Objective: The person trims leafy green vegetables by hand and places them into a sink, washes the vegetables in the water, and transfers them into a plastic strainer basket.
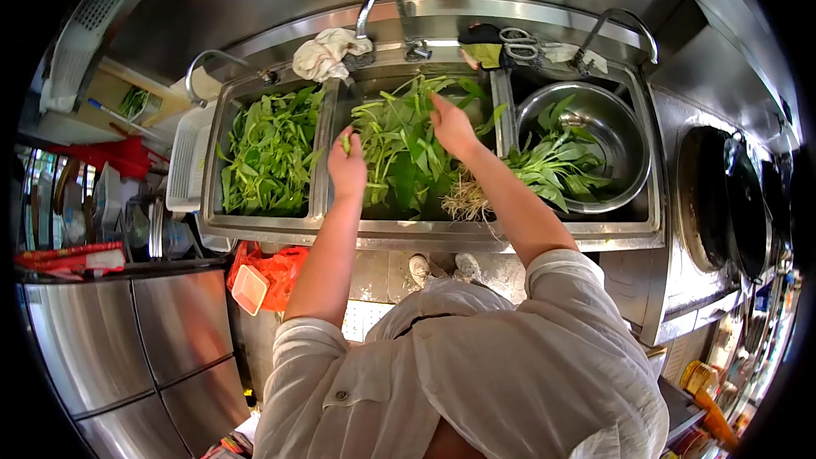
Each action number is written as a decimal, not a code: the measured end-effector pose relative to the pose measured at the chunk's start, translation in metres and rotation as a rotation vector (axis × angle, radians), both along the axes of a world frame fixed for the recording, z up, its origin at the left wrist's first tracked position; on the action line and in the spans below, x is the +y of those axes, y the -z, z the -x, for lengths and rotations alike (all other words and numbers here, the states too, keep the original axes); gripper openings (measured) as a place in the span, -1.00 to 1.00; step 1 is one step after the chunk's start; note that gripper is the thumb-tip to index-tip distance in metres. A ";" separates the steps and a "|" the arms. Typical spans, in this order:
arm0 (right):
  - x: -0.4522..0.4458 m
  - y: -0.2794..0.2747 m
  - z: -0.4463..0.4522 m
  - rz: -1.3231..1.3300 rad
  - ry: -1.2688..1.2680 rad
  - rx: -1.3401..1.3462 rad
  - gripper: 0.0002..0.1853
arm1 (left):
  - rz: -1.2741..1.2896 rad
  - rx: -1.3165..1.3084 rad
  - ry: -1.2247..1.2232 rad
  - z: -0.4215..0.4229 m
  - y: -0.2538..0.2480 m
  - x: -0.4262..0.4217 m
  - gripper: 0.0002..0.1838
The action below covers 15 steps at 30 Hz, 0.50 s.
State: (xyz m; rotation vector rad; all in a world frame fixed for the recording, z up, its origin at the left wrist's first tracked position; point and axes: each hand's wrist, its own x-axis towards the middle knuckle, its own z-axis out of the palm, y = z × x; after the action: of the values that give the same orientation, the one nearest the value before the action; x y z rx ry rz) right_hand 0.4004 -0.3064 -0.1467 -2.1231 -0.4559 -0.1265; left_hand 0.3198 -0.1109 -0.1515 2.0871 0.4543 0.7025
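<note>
Long-stemmed leafy greens point(406, 153), which look like water spinach, fill the middle sink. Over its left edge, my left hand point(347, 172) is closed with a short green stem point(346, 144) poking out between thumb and fingers. My right hand point(454, 129) is at the upper right of the pile, its fingers bent together against the leafy stems; the fingertips are partly hidden. Below my right forearm, a bunch with pale roots point(467, 197) lies across the divider, its leaves reaching into a steel bowl point(631, 161) in the right sink.
More loose greens point(268, 153) heap the left sink. Behind the sinks stand a middle faucet point(387, 2), a white cloth point(327, 53) and scissors point(518, 42). A white basket point(189, 157) is at far left, a dark wok point(704, 200) at right. A red bag point(285, 268) hangs below.
</note>
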 end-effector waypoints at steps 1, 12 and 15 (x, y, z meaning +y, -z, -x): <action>-0.009 -0.001 -0.008 -0.041 0.047 -0.098 -0.65 | 0.006 0.008 0.018 0.002 -0.012 -0.001 -0.72; -0.208 0.020 0.030 0.456 0.338 -0.006 -0.81 | 1.073 0.283 0.342 0.052 -0.033 -0.048 -0.66; -0.212 0.042 0.045 0.789 0.246 -0.120 -0.65 | 1.000 0.403 0.425 0.051 -0.029 -0.073 -0.68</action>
State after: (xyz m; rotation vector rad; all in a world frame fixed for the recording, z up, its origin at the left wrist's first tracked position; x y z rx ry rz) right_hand 0.3558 -0.5188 -0.1886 -2.9591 -0.3398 -0.2453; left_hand 0.2693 -0.1836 -0.1223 1.2688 0.4322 -0.2085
